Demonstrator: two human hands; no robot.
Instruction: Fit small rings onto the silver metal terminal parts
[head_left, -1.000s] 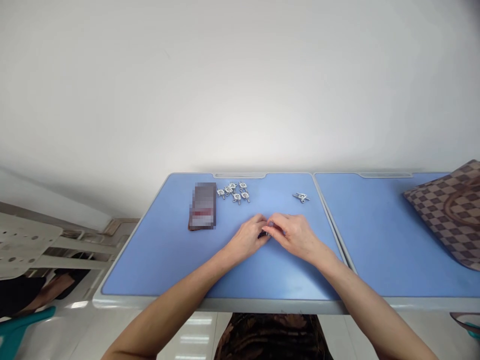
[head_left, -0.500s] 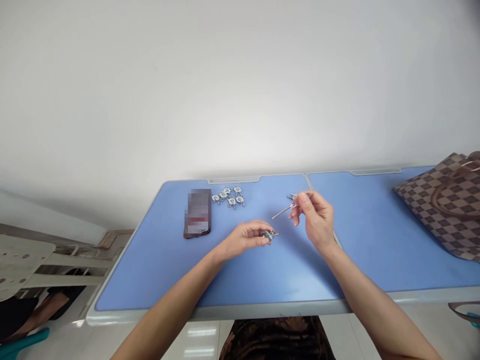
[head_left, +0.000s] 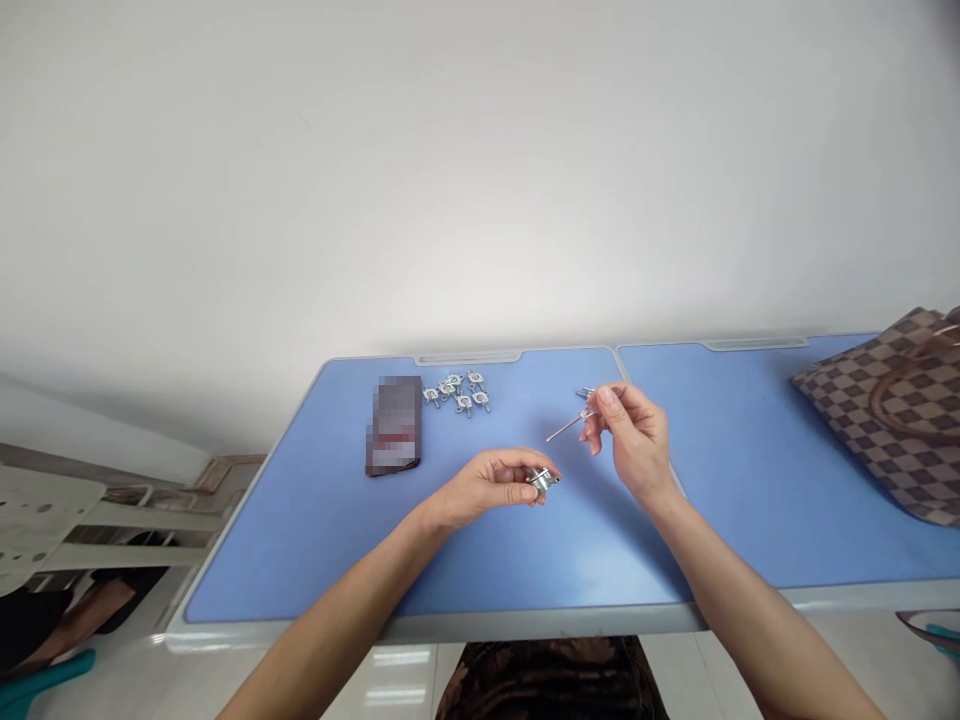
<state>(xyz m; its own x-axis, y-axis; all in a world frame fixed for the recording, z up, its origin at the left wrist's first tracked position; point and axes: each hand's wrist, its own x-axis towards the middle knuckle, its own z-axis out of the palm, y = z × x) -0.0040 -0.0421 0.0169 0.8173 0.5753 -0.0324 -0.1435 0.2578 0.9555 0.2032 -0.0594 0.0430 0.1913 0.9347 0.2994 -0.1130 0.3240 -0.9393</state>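
Observation:
Between thumb and fingers, my left hand (head_left: 491, 484) pinches a small silvery metal clamp (head_left: 543, 480) just above the blue desktop (head_left: 480, 560). To its upper right, my right hand (head_left: 634, 435) is closed around the handle of a small screwdriver (head_left: 568, 428). The thin shaft points down and left toward the clamp, and its tip is apart from it. Most of the handle is covered by my fingers. Behind my right hand lie some small metal pieces (head_left: 585, 393), partly hidden. A cluster of similar metal clamps (head_left: 463, 385) rests at the back of the desk.
A phone (head_left: 395, 425) with a blurred screen lies left of the clamps. On the right stands a checkered handbag (head_left: 892, 420). A wall rises behind the desk. At lower left are a pale chair (head_left: 52, 530) and part of another person (head_left: 82, 620).
My left hand has turned the clamp slightly, so more of its body shows. The screwdriver has stayed nearly in place.

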